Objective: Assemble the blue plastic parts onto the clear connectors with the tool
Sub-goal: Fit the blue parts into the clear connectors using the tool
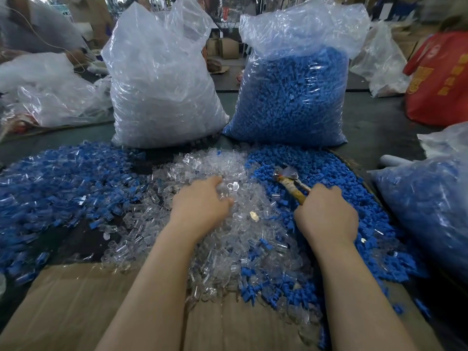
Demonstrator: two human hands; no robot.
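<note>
While the left hand (202, 198) lies slack: right hand (326, 214) grip around taped tool (291, 183).

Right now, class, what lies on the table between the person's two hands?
In the head view, loose clear connectors fill the stretch between the left hand and the right hand, which grips the tool.

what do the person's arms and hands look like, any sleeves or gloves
Both forearms are bare up to the frame's lower edge, with no sleeves in view. The left hand and right hand wear no gloves, and no rings, watch or wristbands show.
</note>
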